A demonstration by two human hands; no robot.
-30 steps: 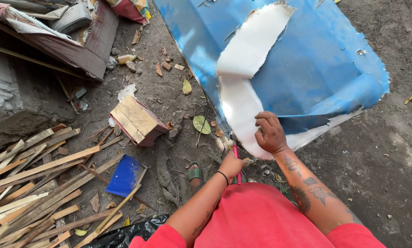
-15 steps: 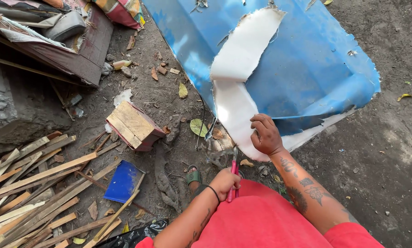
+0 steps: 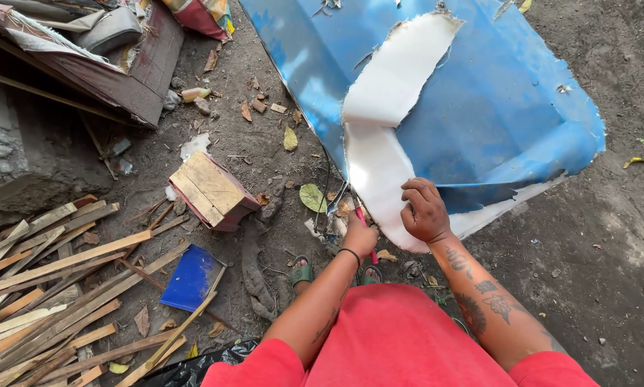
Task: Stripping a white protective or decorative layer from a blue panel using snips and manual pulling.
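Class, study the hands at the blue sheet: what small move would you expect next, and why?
Probably another short snip forward. The left hand holds red-handled snips at the edge of the large blue sheet with a white underside, while the right hand presses its white flap flat beside them.

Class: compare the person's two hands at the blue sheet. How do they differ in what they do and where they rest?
The left hand grips red-handled snips at the blue sheet edge; the right hand holds no tool. The left sits off the sheet; the right presses on its white part. Both are bare.
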